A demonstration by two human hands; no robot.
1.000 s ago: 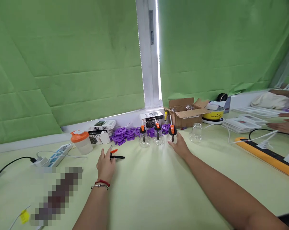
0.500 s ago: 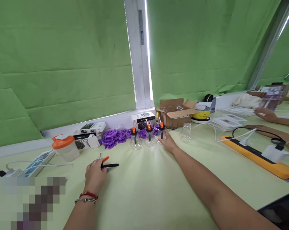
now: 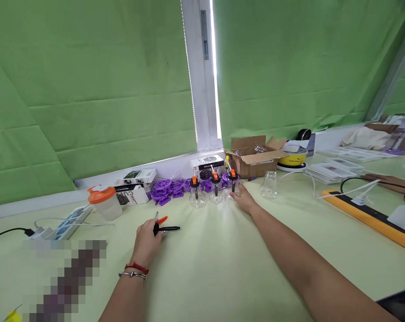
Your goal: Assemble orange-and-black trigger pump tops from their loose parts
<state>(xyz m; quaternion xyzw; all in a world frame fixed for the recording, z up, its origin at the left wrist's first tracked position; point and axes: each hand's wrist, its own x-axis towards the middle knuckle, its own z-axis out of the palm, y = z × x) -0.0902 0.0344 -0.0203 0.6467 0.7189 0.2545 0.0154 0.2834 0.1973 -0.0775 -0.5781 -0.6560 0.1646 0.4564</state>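
Observation:
Three small clear glass bottles stand upright in a row: a left bottle (image 3: 197, 201), a middle bottle (image 3: 217, 195) and a right bottle (image 3: 232, 193). Each has a black and orange top with a pale tube pointing up. Around the base of the right bottle my right hand (image 3: 245, 199) has its fingers closed. Closer to me, my left hand (image 3: 148, 239) grips a black and orange bottle top (image 3: 167, 228), lying sideways just over the table. Part of that top is covered by my fingers. Apart from the row, a clear glass bottle without a top (image 3: 269, 185) stands to the right.
Purple plastic parts (image 3: 167, 190) lie behind the bottles, beside printed boxes (image 3: 135, 194). An open cardboard box (image 3: 259, 161) is at the back. A shaker cup (image 3: 104, 203) and a power strip (image 3: 71, 221) are left; an orange power strip (image 3: 370, 214) and another person's hand (image 3: 390, 181) are right.
The whole view has shifted, so things appear further right. My right hand stays at the right bottle and my left hand keeps its grip on the bottle top. The other person's upper hand has left view.

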